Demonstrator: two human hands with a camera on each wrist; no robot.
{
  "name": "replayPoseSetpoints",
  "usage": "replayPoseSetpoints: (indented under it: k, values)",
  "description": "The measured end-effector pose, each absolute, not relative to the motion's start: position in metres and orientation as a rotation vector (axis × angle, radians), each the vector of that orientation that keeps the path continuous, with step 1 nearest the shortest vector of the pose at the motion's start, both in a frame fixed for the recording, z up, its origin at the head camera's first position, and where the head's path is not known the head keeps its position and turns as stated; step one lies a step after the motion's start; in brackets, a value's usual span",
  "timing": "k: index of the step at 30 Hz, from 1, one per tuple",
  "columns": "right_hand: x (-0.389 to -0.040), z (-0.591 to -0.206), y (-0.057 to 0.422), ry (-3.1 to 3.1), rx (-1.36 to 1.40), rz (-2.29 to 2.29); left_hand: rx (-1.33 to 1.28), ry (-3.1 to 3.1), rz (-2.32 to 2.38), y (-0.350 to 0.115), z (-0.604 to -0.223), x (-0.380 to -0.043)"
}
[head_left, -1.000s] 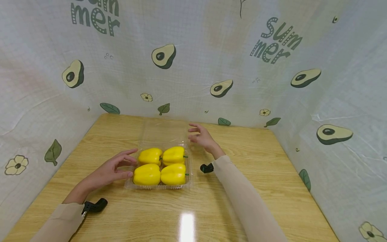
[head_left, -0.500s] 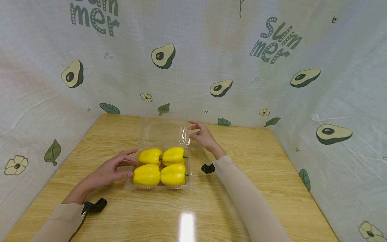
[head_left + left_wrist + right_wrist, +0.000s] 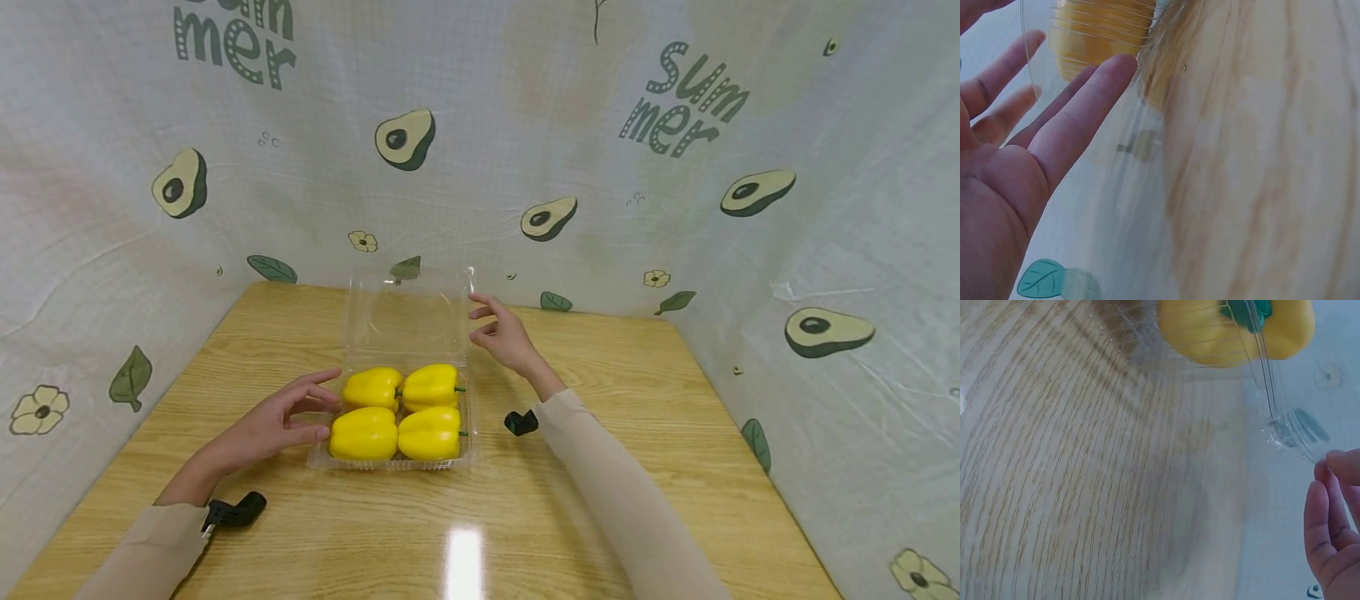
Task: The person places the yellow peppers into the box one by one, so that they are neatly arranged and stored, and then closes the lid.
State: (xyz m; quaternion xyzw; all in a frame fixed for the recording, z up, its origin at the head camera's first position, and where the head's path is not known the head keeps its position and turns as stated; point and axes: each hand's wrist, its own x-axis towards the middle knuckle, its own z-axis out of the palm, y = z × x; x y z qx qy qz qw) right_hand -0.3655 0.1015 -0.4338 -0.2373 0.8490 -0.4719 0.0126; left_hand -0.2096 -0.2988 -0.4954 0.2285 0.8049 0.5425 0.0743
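Observation:
A clear plastic clamshell container (image 3: 468, 450) stands on the table, its lid (image 3: 405, 329) raised at the back. Several yellow bell peppers (image 3: 364, 433) with green stems lie inside in two rows. My left hand (image 3: 273, 421) is at the container's left side, its fingers spread and touching the rim; in the left wrist view the fingers (image 3: 1088, 115) look fairly straight. At the lid's right edge, my right hand (image 3: 506, 337) pinches the thin plastic. The right wrist view shows thumb and fingertips (image 3: 1341, 464) meeting on that edge, with one pepper (image 3: 1210, 331) behind clear ribbed plastic.
The wooden table (image 3: 637, 467) reaches back to a printed cloth (image 3: 480, 167) with avocados and leaves, which also hangs at both sides. Black devices (image 3: 238, 508) are worn on the wrists. A bright reflection lies on the front of the table.
The lid has swung upward from lying nearly flat at the back, carried by my right hand, which has risen slightly. My left hand and the peppers have stayed in place.

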Motion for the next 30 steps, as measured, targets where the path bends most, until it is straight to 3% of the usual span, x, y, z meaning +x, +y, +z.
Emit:
replayPoseSetpoints:
  k: [30]
  values:
    - [-0.351, -0.424, 0.108, 2.642, -0.912, -1.547, 0.686, 2.409, 1.631, -0.298, -0.495, -0.21]
